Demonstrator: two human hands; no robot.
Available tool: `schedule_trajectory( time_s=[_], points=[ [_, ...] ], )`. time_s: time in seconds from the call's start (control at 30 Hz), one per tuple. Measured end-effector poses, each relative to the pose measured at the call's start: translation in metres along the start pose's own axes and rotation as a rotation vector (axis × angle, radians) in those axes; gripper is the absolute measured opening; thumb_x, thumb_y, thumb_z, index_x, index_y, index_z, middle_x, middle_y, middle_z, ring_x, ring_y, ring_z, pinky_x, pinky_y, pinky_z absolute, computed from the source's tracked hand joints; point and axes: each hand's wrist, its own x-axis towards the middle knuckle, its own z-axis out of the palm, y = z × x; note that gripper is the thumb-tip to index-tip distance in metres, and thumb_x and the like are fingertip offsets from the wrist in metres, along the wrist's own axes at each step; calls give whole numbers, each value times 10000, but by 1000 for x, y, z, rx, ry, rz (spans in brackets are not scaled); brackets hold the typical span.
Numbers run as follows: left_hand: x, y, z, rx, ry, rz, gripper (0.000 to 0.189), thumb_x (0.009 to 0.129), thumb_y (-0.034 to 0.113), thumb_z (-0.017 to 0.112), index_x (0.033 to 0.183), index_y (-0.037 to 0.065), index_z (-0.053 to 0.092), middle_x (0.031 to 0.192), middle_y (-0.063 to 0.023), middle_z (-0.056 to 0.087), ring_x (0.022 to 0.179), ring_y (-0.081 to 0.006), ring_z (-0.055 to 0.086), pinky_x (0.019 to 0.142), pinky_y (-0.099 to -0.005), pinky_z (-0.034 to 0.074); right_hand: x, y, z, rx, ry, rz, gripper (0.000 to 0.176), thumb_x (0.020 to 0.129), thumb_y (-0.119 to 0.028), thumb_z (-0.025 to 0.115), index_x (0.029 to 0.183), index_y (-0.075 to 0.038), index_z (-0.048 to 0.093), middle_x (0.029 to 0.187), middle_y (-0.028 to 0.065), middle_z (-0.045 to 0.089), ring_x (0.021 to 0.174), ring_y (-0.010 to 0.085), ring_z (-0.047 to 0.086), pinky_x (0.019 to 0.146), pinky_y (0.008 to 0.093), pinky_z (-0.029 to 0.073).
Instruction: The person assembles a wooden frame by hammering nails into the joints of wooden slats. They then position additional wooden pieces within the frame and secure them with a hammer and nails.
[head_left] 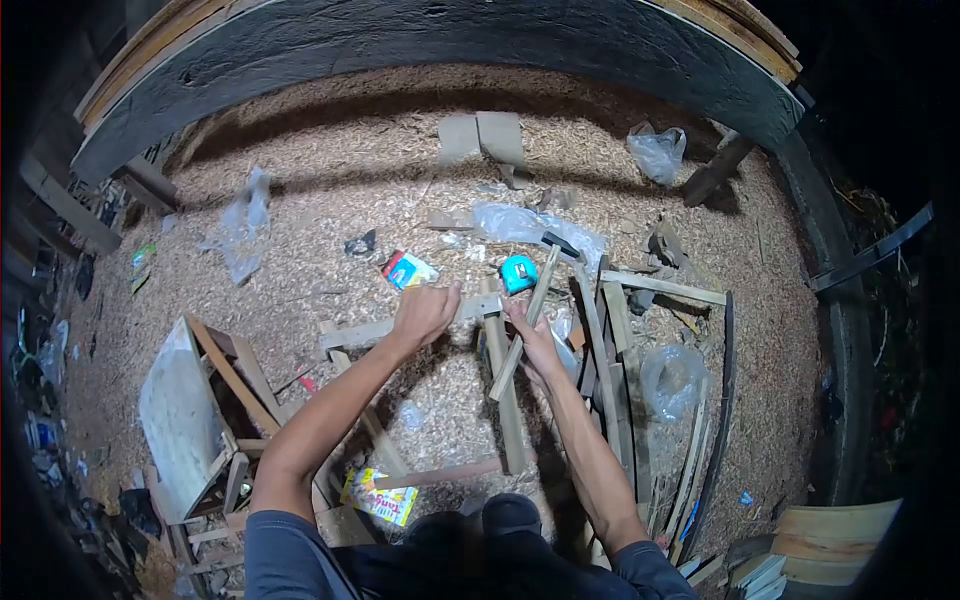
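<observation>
A wooden frame (481,309) of pale battens stands on the shavings in front of me. My left hand (425,318) is closed over its top crossbar, back of the hand upward, fingertips hidden. My right hand (533,343) is wrapped round the wooden handle of a hammer (541,292), beside the frame's right corner. The dark hammer head points away from me, and the handle's end slants back toward me across the frame's upright. Just beyond that corner lies a teal tape measure (519,273).
Long wooden strips (612,400) lean in a pile at right. At left stands a wooden piece with a pale panel (180,420). A big dark beam (430,45) spans the far side. Plastic bags (672,380) and a yellow packet (380,497) litter the shavings.
</observation>
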Motion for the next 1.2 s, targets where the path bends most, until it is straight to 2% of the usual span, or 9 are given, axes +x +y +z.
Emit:
schedule_trajectory(
  time_s=[0.27,0.33,0.47,0.53,0.67,0.83,0.9,1.0,1.2],
  points=[
    [-48,30,-26,12,-27,-118,442,986,336,458,756,16,659,669,-205,636,651,-380,637,627,-486,493,-32,14,12,41,-2,-75,343,880,-330,744,894,-140,458,839,-50,491,772,48,473,711,229,398],
    [-63,29,-33,-110,460,58,216,916,222,568,880,21,639,879,-188,647,886,-355,612,815,-464,454,-39,4,17,-85,-16,-120,353,883,-252,747,848,-141,414,804,-44,484,690,42,453,621,217,382],
    [-121,-50,-48,19,952,-535,340,899,194,599,1165,-8,535,1096,-214,578,1029,-376,532,945,-454,378,-45,-2,13,-156,11,-110,345,891,-180,729,828,-148,391,767,-43,480,640,43,441,567,208,368],
    [-148,-143,-20,-239,754,-880,476,996,426,463,1127,-15,584,1081,-200,606,1026,-341,563,925,-433,410,-44,-8,11,-103,3,-99,340,891,-181,728,830,-148,395,758,-44,478,635,42,442,561,207,365],
    [-159,-154,-9,-1012,440,-875,887,940,735,194,944,-12,672,771,-129,664,705,-225,640,682,-351,517,-25,-4,-6,-103,-19,-112,306,911,-219,704,843,-144,415,728,-49,474,624,39,437,562,216,362],
    [-165,-119,-26,-940,447,-892,898,947,723,193,915,-37,670,669,-104,629,532,-185,580,474,-291,473,-23,-21,6,-104,59,-162,278,945,-261,662,829,-134,443,723,-41,470,644,51,454,594,237,380],
    [-160,-102,-36,-762,463,-879,863,958,703,189,877,-20,652,627,-76,590,519,-156,560,450,-294,448,-11,-10,-8,-221,61,-259,349,944,-385,639,821,-123,444,734,-29,465,588,51,460,457,238,474],
    [-164,-115,-29,-871,437,-868,789,972,672,222,850,10,633,585,-36,535,473,-132,498,417,-282,390,-12,-8,-16,-179,71,-240,357,920,-393,684,828,-136,455,755,-58,433,706,44,409,644,237,346],
    [-163,-106,-37,-1097,499,-901,714,975,658,261,841,51,613,561,-6,491,411,-115,427,380,-268,328,-33,-24,2,-179,92,-255,416,906,-441,675,862,-111,426,698,-23,480,524,89,543,432,267,481]
  ],
)
